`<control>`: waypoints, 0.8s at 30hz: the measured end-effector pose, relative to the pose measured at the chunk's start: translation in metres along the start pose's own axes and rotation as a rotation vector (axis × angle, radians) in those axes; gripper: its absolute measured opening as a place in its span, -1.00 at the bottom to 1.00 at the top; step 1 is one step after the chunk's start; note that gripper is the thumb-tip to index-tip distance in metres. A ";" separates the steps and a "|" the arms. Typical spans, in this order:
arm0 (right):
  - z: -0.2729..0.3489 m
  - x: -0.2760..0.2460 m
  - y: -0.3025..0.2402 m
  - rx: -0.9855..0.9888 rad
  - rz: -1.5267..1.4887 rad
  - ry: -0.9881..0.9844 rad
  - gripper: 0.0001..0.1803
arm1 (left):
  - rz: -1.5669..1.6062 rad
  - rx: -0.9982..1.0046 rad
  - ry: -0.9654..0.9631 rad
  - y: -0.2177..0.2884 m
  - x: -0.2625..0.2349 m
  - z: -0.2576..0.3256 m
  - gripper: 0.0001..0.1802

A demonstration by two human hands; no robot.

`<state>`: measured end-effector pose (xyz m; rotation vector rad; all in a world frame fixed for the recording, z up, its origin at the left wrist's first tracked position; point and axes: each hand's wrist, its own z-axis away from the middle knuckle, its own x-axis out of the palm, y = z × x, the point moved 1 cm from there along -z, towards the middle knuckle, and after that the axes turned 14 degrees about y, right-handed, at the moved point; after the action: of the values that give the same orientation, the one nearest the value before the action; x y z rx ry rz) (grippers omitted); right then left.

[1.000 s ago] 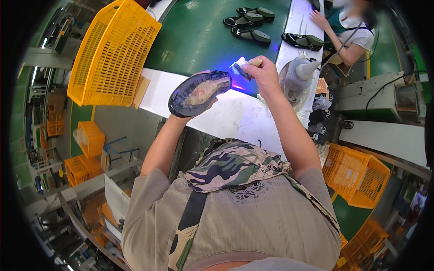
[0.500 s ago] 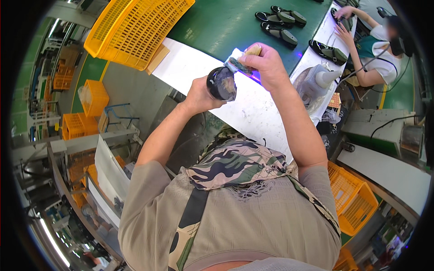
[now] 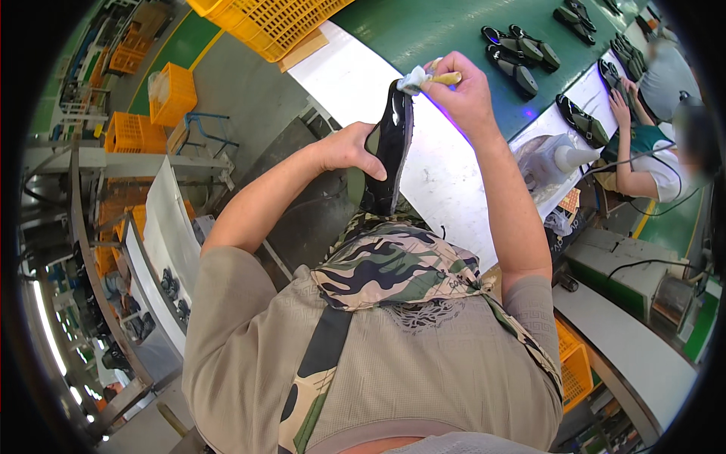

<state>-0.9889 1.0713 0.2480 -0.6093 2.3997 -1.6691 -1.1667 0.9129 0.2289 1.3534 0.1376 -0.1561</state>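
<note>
My left hand (image 3: 352, 150) grips a glossy black shoe (image 3: 391, 147) that stands on end, its side turned up toward me and its thumb-side pressed by my thumb. In my right hand (image 3: 465, 89) is a small brush (image 3: 446, 78) with a yellowish handle, pinched between fingers and thumb. Its whitish, clumped head touches the shoe's top end. Both hands are raised above the white table edge (image 3: 435, 181). The inside of the shoe is mostly hidden.
Several black strapped shoes (image 3: 514, 72) lie on the green conveyor belt (image 3: 423, 38). A translucent bottle (image 3: 543, 163) with a white nozzle stands at the right. Beyond it, a co-worker's hand (image 3: 622, 106) touches a shoe. A yellow crate (image 3: 276, 26) is at the far left.
The shoe has turned from its end facing me to a lengthwise, upright pose. The brush has come round to its top end. My view has shifted, so the belt's shoes appear farther right.
</note>
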 end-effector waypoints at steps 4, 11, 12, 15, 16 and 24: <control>0.013 0.027 0.002 -0.026 0.024 -0.125 -0.79 | 0.272 -0.291 0.018 -0.024 -0.019 0.015 -0.39; 0.037 0.072 0.019 0.080 -0.048 -0.293 -0.78 | 0.563 -0.320 0.115 -0.039 -0.055 0.036 -0.44; 0.041 0.077 0.021 0.112 -0.048 -0.315 -0.78 | 0.614 -0.318 0.158 -0.040 -0.060 0.039 -0.45; 0.046 0.087 0.019 0.185 -0.057 -0.367 -0.80 | 0.694 -0.276 0.267 -0.047 -0.076 0.045 -0.46; 0.048 0.090 0.018 0.205 -0.044 -0.387 -0.81 | 0.709 -0.247 0.305 -0.049 -0.080 0.047 -0.46; 0.049 0.093 0.041 0.367 -0.242 -0.301 -0.75 | 0.954 -0.064 0.505 -0.064 -0.103 0.067 -0.45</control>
<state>-1.0656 1.0029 0.2019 -1.0289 1.8131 -1.8862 -1.2797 0.8372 0.2014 1.2438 -0.0907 0.9846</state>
